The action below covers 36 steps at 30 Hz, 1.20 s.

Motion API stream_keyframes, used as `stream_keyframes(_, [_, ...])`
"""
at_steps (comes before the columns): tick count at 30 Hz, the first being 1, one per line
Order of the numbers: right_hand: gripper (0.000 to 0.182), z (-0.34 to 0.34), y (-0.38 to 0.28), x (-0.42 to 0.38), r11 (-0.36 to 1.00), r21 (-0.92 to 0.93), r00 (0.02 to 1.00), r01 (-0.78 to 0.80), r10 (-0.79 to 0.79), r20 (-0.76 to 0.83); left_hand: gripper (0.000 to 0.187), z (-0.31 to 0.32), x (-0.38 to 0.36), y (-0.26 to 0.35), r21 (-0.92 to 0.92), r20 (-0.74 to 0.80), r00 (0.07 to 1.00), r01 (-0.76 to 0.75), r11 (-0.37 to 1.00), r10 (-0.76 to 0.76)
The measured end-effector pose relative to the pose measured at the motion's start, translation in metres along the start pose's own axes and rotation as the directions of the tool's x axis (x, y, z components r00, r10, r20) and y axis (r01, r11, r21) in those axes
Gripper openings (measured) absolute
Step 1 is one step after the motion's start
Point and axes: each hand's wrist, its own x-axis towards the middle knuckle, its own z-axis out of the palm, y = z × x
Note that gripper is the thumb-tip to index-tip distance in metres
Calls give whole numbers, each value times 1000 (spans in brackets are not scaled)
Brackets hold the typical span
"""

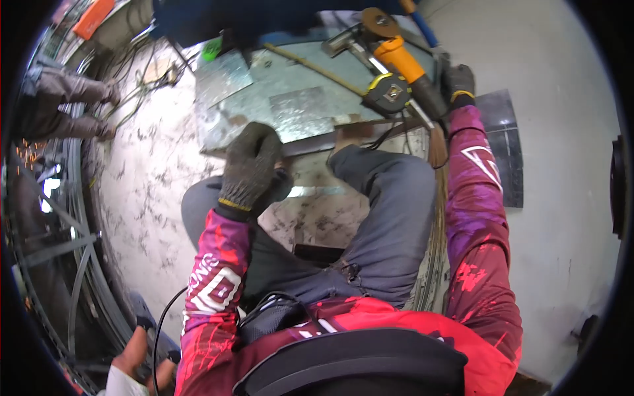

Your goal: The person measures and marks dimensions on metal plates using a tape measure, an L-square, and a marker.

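Observation:
My left hand, in a dark grey knit glove, is curled over my left knee by the near edge of a metal-topped work surface. Its fingertips face away from view. At the surface's right side, my gloved right hand has its fingers bent in beside the end of a blue-handled tool; what either hand grips is hidden. Left of the right hand lie an orange angle grinder with a brown disc, a yellow-and-black tape measure and a hammer. Thin metal sheets lie flat on the surface.
A dark sheet piece lies on the pale floor at right. Cables trail at left near another person's legs. Metal framing stands along the left, with sparks behind it. Another person's foot shows at lower left.

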Motion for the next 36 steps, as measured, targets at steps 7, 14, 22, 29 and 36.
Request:
stream_keyframes(7, [50, -35, -48, -44, 992, -122, 998, -26, 32, 46, 12, 2, -1, 0, 38, -2, 998, -62, 997, 62])
stream_keyframes(14, [40, -72, -14, -137, 918, 261, 926, 297, -211, -313, 76, -5, 48, 25, 555, 268, 947, -304, 775, 179])
stream_keyframes(22, [12, -70, 52, -276, 879, 341, 887, 335, -171, -430, 75, -10, 72, -14, 514, 492, 849, -460, 724, 191])
stream_keyframes(29, [21, -102, 16, -265, 749, 315, 796, 583, -449, -405, 72, -15, 66, 7, 546, 515, 856, -359, 757, 35])
stream_keyframes(36, [58, -102, -126, -216, 790, 113, 786, 602, -612, 93, 64, -22, 64, -8, 246, 183, 983, -27, 969, -19])
